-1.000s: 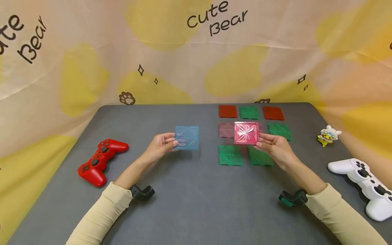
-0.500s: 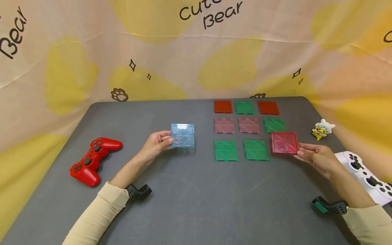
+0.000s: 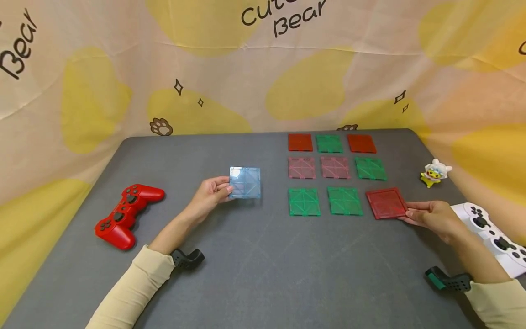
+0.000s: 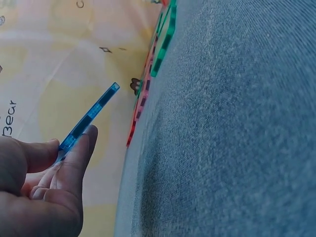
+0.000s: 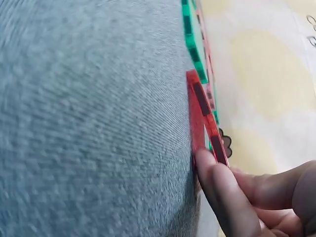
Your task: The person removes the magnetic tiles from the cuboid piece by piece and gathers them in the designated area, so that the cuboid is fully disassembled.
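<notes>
My left hand (image 3: 211,194) pinches a clear blue square tile (image 3: 245,183) by its left edge, holding it above the table; the left wrist view shows this blue tile (image 4: 89,118) edge-on between thumb and fingers. At the right, my right hand (image 3: 437,219) pinches a red square tile (image 3: 386,204) by its right edge. In the right wrist view the red tile (image 5: 207,118) tilts, its far edge low at the table surface. Left of it lie two green tiles, the nearer one (image 3: 345,201) and another (image 3: 304,202).
Behind them lie pink tiles (image 3: 302,168) and a green tile (image 3: 371,168), then a back row with red tiles (image 3: 300,142) and a green one (image 3: 329,143). A red game controller (image 3: 129,216) is at left; a white controller (image 3: 493,235) and small figurine (image 3: 435,173) are at right.
My right hand has carried the red tile rightward from over the pink tiles and lowered it beside the front green tiles. The left hand still holds the blue tile, nearly unmoved.
</notes>
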